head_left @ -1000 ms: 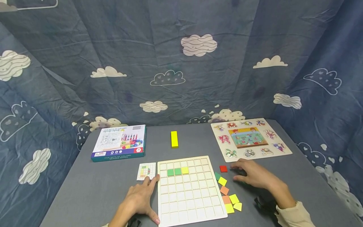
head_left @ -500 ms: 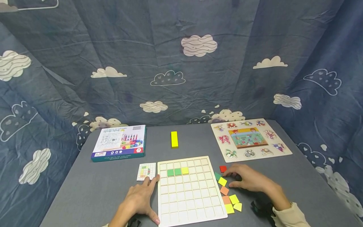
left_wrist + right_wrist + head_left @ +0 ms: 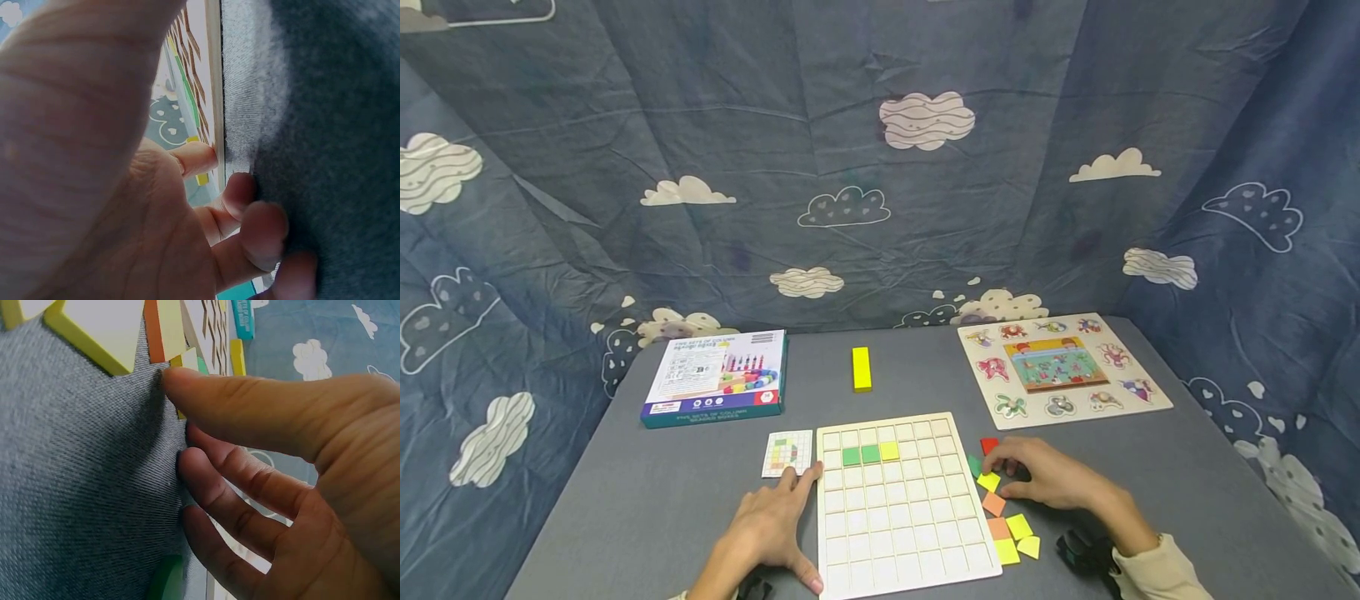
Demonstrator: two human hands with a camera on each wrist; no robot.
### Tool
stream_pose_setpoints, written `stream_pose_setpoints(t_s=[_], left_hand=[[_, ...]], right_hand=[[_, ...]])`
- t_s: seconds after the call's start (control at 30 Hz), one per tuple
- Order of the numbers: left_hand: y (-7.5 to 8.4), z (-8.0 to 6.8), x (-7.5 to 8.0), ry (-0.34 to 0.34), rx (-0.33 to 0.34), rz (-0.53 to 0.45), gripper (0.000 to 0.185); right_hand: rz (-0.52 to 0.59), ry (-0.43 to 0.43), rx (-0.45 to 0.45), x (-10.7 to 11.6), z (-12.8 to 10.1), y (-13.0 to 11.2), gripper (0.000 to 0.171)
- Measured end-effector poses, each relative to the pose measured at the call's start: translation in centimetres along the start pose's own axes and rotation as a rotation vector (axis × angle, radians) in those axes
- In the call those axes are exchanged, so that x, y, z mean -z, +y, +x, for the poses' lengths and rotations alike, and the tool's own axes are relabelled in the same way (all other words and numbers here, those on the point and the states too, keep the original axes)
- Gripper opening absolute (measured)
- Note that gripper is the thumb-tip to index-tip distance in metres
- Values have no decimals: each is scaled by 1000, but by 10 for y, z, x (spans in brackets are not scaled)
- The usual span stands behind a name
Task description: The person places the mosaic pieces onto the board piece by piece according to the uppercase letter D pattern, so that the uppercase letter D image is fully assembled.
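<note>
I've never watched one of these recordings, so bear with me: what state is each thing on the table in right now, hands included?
Grid board: flat, three squares filled, two green, one yellow.
Pattern card: flat, beside the board's left edge.
Loose tiles: scattered right of the board.
Left hand: open, resting at the board's left edge.
Right hand: open, fingertips among the loose tiles.
Box: closed, lying flat.
Yellow block: lying flat, apart.
Animal puzzle: pieces seated.
</note>
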State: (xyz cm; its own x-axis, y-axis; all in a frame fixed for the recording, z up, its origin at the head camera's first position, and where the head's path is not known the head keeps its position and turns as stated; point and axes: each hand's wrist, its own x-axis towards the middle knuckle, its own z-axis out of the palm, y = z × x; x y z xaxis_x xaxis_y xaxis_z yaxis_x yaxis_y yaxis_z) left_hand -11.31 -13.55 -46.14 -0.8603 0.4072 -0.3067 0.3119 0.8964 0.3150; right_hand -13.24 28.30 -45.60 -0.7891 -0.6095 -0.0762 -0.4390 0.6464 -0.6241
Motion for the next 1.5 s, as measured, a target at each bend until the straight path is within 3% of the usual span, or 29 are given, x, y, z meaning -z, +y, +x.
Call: stream_pose_setpoints(t_s=[0.53,0.9,1.23,1.5], left_hand=[[0,0,0,3,1,1,149],[0,-1,1,10,-8,11,148],[0,0,0,23,-17,14,148],[0,0,0,16,-23,21,148]], right_hand=[[23,-33,-2,-2,3,-2,26],[66,-53,54,0,5,0,25],[1,-76,-37,3,8,-3,22],[-21,-87,-40,4,8,-1,21]])
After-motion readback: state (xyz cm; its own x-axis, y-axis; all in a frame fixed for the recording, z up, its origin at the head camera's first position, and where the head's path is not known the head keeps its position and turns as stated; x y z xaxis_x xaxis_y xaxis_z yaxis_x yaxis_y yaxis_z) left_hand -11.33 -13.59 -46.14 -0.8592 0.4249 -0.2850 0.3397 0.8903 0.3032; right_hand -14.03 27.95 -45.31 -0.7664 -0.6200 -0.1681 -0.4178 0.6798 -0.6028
